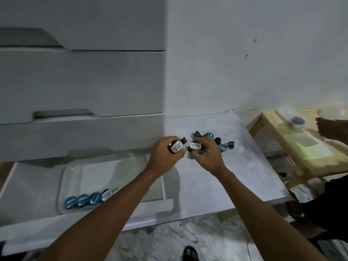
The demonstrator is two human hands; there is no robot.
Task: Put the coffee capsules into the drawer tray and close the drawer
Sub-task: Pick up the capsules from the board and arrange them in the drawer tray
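Observation:
My left hand (pixel 165 157) grips a dark coffee capsule with a white label (pixel 176 147) above the table's left edge. My right hand (pixel 207 155) pinches another white-labelled capsule (pixel 195 146) just beside it. Several loose dark and teal capsules (pixel 222 146) lie in a heap on the white table (pixel 235 176) behind my hands. The bottom drawer (pixel 33 185) of the white cabinet stands open to the left. Inside it a clear tray (pixel 75 166) holds a row of several capsules (pixel 88 198) along its near edge.
The cabinet's upper drawers (pixel 81 81) are shut. To the right, another person's hand (pixel 327 129) reaches over a wooden table (pixel 293 147) with papers on it. Their dark clothing fills the lower right. A sandalled foot (pixel 190 253) shows on the mottled floor.

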